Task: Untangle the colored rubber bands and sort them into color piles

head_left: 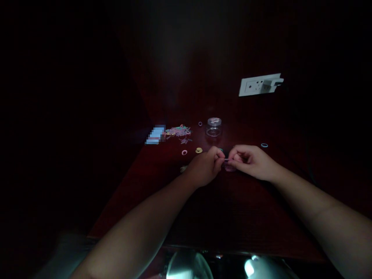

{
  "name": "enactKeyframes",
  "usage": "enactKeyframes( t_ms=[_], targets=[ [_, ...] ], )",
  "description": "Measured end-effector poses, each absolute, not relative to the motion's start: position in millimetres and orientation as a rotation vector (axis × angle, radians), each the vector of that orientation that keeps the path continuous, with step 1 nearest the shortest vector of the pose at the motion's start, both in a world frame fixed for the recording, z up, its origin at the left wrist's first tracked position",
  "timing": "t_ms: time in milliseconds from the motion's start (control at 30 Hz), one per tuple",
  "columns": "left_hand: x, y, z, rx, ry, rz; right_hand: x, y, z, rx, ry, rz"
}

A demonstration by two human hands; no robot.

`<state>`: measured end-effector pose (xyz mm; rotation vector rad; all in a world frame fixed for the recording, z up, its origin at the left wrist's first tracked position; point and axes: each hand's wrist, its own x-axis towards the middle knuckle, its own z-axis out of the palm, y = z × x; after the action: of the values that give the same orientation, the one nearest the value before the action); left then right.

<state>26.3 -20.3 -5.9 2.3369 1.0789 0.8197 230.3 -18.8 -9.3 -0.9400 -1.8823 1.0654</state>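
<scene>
My left hand (203,167) and my right hand (255,162) meet over the dark red tabletop, thumb and fingers pinched. Stretched between their fingertips is a small purple elastic band (226,159). Just beneath lie more purple bands (230,168), partly covered by my right hand. A bit of a green band (221,150) shows behind my left fingers. Yellow bands (198,150) and a pink band (184,152) rest to the left. A pale cluster (183,169) is half hidden by my left wrist.
Farther back stands a clear lidded jar (213,130). Left of it are a small purple ring (200,124), a heap of mixed coloured bands (178,131) and a lit phone-like screen (155,135). A blue band (264,145) lies right. The wall holds a socket plate (252,86) with a plug.
</scene>
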Motion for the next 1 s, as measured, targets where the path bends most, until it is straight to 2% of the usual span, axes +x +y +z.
enactKeyframes(
  t_ms=[333, 1000],
  targets=[
    [25.4, -20.1, -5.4, 2.321, 1.070, 0.799, 236.2, -12.7, -14.1, -0.975, -2.016, 0.784],
    [25.9, -19.9, -4.9, 2.299, 1.063, 0.810, 236.3, -14.3, -13.8, -0.987, -2.052, 0.778]
  ],
)
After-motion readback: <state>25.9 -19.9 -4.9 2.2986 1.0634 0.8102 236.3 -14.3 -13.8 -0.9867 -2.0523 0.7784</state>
